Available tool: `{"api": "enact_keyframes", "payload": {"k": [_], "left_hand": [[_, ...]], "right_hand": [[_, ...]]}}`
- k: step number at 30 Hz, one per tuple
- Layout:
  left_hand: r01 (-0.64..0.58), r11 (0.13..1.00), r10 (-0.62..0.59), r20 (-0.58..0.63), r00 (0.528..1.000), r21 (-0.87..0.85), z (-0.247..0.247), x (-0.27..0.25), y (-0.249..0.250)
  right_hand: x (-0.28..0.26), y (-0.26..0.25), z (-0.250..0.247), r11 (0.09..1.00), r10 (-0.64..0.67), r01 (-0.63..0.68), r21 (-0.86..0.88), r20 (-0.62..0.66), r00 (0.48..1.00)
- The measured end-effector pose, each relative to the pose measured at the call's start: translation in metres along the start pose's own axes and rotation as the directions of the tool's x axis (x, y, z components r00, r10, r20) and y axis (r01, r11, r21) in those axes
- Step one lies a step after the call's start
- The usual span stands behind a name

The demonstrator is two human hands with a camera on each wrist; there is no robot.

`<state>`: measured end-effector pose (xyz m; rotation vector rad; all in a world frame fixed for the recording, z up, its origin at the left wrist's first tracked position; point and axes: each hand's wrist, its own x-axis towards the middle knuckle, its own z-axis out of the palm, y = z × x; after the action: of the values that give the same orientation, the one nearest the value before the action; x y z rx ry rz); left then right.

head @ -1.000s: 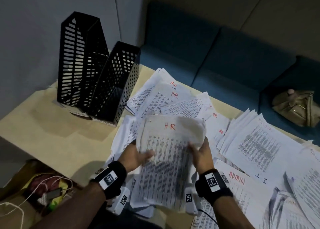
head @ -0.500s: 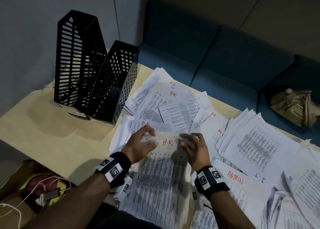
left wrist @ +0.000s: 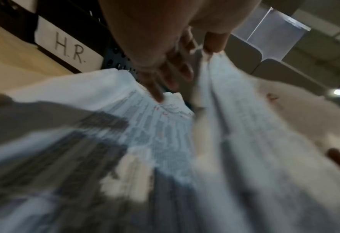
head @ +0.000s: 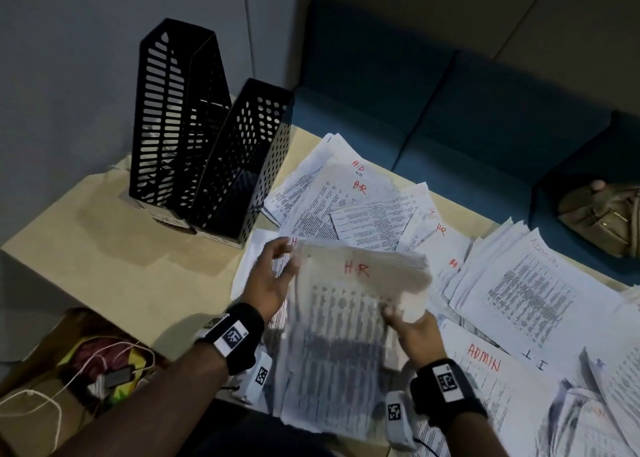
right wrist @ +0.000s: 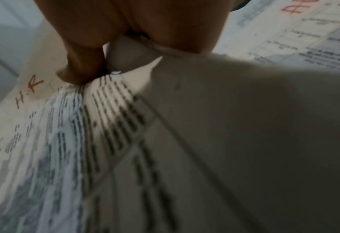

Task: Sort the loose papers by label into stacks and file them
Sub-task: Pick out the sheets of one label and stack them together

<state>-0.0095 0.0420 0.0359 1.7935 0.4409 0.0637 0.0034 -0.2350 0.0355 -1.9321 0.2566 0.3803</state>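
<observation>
A thick, blurred stack of printed sheets marked "H.R" in red is held tilted over the table's near edge. My right hand pinches its right edge, thumb on top and fingers underneath. My left hand is at the stack's left edge with its fingers spread and straight. One left fingertip touches a sheet lying below, and the thumb meets the stack's edge. Two black perforated file holders stand at the table's back left. One bears an "H.R." label.
More HR sheets fan out behind the stack. An I.T pile and an ADMIN sheet lie to the right. A blue sofa with a tan bag is beyond the table. A box with cables sits on the floor at lower left.
The HR stack went down onto the table and is now raised again. My right hand slid to its right edge; my left hand let go of the top edge and spread its fingers.
</observation>
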Motion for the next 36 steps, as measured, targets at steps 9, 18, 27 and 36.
{"api": "enact_keyframes", "payload": {"k": [9,18,27,36], "left_hand": [[0.454,0.832,-0.401,-0.219,0.890,0.318,-0.016,-0.009,-0.040],[0.278,0.936,-0.261,-0.103,0.960,0.217,-0.029,-0.012,-0.009],[0.209,0.978,-0.208,-0.145,0.967,-0.002,-0.036,0.007,0.035],[0.207,0.978,-0.208,-0.008,0.978,-0.017,0.012,-0.006,0.005]], "right_hand": [[0.014,0.013,-0.042,0.989,0.080,-0.107,-0.101,-0.242,0.967],[0.021,0.026,-0.038,0.978,0.067,-0.126,-0.165,-0.324,0.944],[0.021,0.000,-0.049,0.994,0.032,-0.063,-0.091,-0.313,0.949],[0.018,-0.045,0.018,0.993,0.019,-0.004,0.120,-0.130,0.991]]}}
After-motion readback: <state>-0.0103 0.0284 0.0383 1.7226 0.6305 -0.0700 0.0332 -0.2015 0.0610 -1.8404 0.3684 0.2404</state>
